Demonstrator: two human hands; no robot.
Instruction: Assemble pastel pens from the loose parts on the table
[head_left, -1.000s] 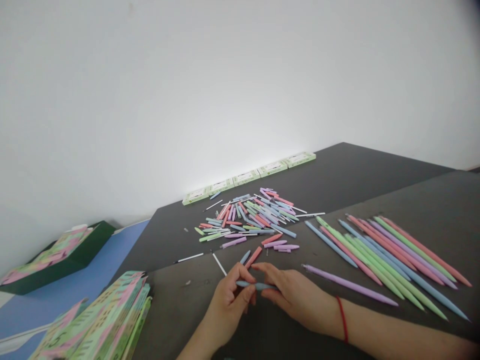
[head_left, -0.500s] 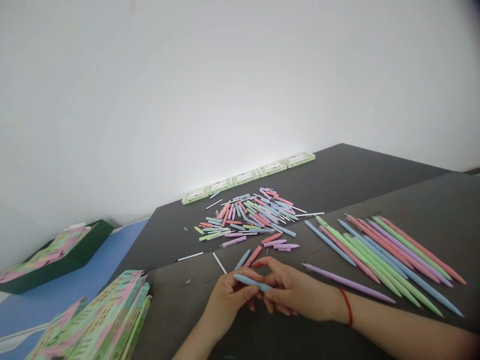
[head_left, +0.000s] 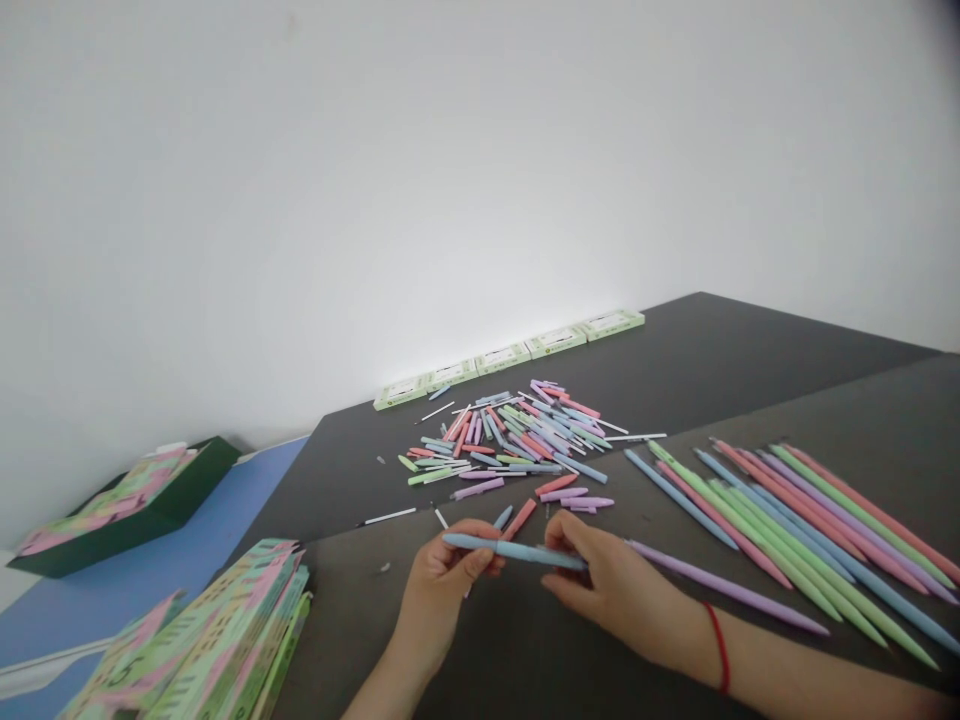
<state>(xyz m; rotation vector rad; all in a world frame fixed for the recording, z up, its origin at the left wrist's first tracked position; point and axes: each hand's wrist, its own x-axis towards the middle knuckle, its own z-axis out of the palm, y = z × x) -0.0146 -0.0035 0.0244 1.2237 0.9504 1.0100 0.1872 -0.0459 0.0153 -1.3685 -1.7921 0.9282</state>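
Note:
A light blue pen (head_left: 517, 549) lies nearly level between my two hands, above the near part of the dark table. My left hand (head_left: 442, 575) is closed on its left part, thumb in front. At the pen's right end, my right hand (head_left: 607, 575) pinches it between thumb and fingers; a red cord circles that wrist. Just beyond the hands lie a red pen barrel (head_left: 520, 520) and a blue pen part (head_left: 503, 517), both partly covered by my left hand. A purple pen (head_left: 727, 587) lies right of my right hand.
A heap of pastel pen parts and white refills (head_left: 517, 435) spreads mid-table. At right, several whole pens (head_left: 795, 540) lie side by side. Flat green boxes (head_left: 502, 358) line the wall. At left stand printed packs (head_left: 202, 640) and a dark green box (head_left: 150, 515).
My hands have moved apart along the blue pen, so more of its length shows. The right hand has shifted right. The view has also turned slightly.

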